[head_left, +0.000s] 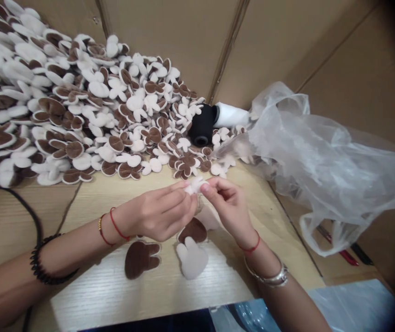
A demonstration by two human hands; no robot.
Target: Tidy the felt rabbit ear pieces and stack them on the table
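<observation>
Both my hands meet above the wooden board, pinching a small white fabric piece [194, 185] between them. My left hand [163, 210] is closed on its left side, fingertips together. On the right side, my right hand [227, 203] grips it with thumb and index finger. Below them on the board lie a brown bunny-shaped piece [142, 259] and a white bunny-shaped piece [192, 258], its ears pointing up. Another brown piece [193, 230] rests just above the white one, and a pale piece [209, 217] is partly hidden by my right hand.
A large heap of brown and white bunny-shaped pieces [90, 110] covers the back left. Black thread [202, 124] and white thread [231, 115] cones stand behind. A clear plastic bag [315, 152] lies right, near a red-handled tool [348, 258]. A black cable [27, 205] runs at left.
</observation>
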